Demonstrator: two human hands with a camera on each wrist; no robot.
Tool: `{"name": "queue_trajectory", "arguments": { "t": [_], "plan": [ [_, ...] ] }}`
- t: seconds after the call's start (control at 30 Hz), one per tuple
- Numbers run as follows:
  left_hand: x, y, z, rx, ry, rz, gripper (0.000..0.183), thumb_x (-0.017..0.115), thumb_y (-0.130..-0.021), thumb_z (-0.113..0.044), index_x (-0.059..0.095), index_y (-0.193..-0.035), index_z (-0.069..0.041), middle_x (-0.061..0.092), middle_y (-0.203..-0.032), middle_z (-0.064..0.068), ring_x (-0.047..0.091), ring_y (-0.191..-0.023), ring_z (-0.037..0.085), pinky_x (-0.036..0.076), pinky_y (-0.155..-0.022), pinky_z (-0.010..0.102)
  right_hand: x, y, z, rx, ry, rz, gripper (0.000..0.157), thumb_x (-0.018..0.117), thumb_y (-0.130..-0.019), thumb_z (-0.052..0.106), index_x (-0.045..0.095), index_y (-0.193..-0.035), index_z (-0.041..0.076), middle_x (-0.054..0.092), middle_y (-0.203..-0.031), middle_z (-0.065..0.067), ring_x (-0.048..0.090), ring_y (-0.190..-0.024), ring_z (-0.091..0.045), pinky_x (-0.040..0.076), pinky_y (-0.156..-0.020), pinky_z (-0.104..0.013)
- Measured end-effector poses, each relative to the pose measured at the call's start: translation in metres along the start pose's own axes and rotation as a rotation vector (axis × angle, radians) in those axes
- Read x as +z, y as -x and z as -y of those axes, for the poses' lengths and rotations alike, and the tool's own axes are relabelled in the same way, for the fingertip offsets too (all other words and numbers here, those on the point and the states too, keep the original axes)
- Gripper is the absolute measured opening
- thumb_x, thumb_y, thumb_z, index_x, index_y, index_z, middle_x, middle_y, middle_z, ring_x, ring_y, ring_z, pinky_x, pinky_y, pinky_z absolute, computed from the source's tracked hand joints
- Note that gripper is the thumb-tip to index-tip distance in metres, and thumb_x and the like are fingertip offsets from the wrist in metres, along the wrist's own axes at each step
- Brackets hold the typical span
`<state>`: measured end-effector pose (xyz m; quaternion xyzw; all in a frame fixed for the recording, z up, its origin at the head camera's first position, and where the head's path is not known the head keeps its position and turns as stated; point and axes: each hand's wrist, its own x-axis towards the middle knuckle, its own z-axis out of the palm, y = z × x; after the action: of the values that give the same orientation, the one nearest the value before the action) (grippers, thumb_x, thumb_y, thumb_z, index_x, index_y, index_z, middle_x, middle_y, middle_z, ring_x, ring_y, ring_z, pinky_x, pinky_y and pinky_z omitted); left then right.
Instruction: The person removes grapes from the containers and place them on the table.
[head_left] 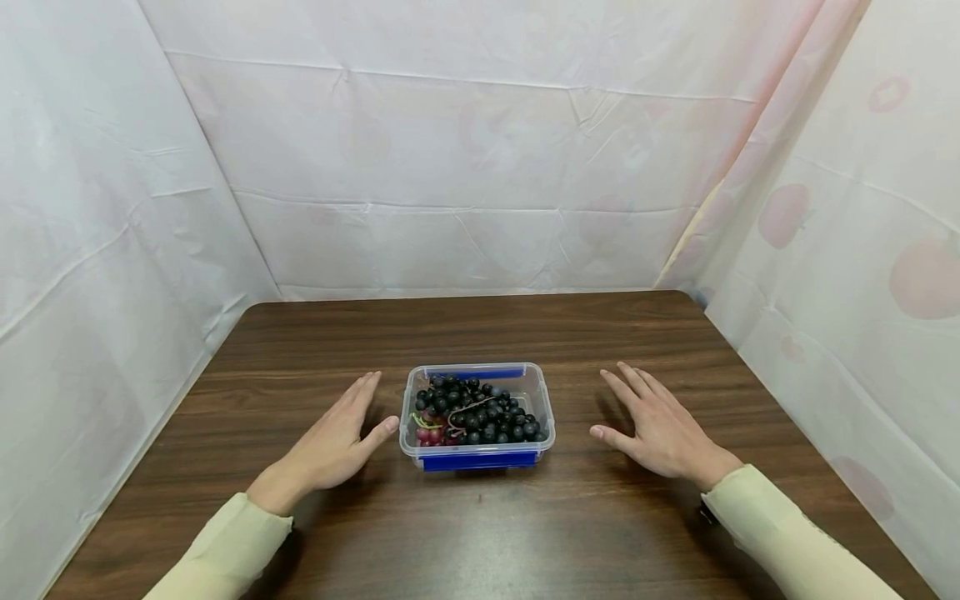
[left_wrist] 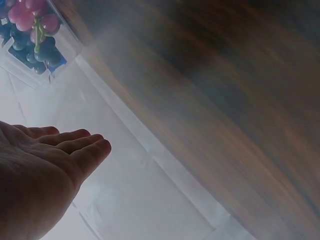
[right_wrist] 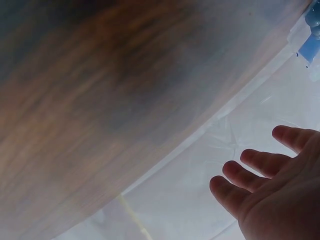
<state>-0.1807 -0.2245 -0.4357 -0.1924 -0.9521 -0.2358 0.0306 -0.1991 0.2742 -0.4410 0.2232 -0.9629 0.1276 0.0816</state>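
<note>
A clear plastic box (head_left: 546, 417) with blue clips sits at the middle of the table. Dark grapes (head_left: 491, 421) fill much of it, and a few red grapes (head_left: 429, 435) with a green stem show at its near left corner. Just left of the box is my left hand (head_left: 333, 446), fingers straight, the thumb tip close to the box wall. Farther off on the other side, my right hand (head_left: 663, 429) is held with fingers extended and spread. Both hands hold nothing. The left wrist view shows the red grapes (left_wrist: 30, 17) through the box's side.
The brown wooden table (head_left: 480, 533) has rounded far corners. Pale cloth curtains (head_left: 465, 150) enclose it at the back, left and right; faint fruit prints mark the right one.
</note>
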Motion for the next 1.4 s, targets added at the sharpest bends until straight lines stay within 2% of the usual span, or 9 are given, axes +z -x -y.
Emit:
{"name": "queue_trajectory", "arguments": {
  "t": [0.53,0.77,0.93,1.4],
  "plan": [
    [0.003,-0.003,-0.01,-0.025,0.064,-0.001,0.079,0.034,-0.108,-0.056,0.013,-0.165,-0.004,0.015,-0.17,0.017,0.019,-0.154,0.036,0.023,-0.121,0.058,-0.002,-0.001,0.003,-0.011,0.0,-0.002,0.091,0.056,-0.094,0.07,0.028,-0.164,0.019,0.023,-0.168,-0.017,0.025,-0.15,-0.045,0.026,-0.116,-0.064],
    [0.007,-0.006,-0.013,-0.049,0.087,0.002,0.079,0.03,-0.108,-0.057,0.012,-0.165,-0.005,0.016,-0.169,0.018,0.022,-0.154,0.036,0.024,-0.121,0.058,-0.001,0.0,0.006,-0.016,-0.005,-0.006,0.091,0.057,-0.094,0.069,0.03,-0.163,0.016,0.023,-0.167,-0.018,0.026,-0.15,-0.045,0.027,-0.115,-0.064],
    [0.009,-0.006,-0.017,-0.059,0.118,0.01,0.078,0.03,-0.109,-0.056,0.012,-0.165,-0.005,0.018,-0.168,0.02,0.024,-0.152,0.04,0.025,-0.119,0.061,-0.001,0.0,0.007,-0.019,-0.008,-0.011,0.091,0.057,-0.094,0.069,0.031,-0.163,0.015,0.024,-0.167,-0.017,0.026,-0.15,-0.044,0.028,-0.115,-0.064],
    [0.013,-0.01,-0.029,-0.083,0.175,0.028,0.078,0.029,-0.109,-0.056,0.014,-0.164,-0.002,0.02,-0.167,0.021,0.026,-0.151,0.041,0.024,-0.12,0.061,-0.001,0.001,0.008,-0.025,-0.014,-0.018,0.091,0.058,-0.094,0.068,0.031,-0.163,0.016,0.025,-0.167,-0.017,0.027,-0.149,-0.045,0.028,-0.115,-0.063]
  ]
}}
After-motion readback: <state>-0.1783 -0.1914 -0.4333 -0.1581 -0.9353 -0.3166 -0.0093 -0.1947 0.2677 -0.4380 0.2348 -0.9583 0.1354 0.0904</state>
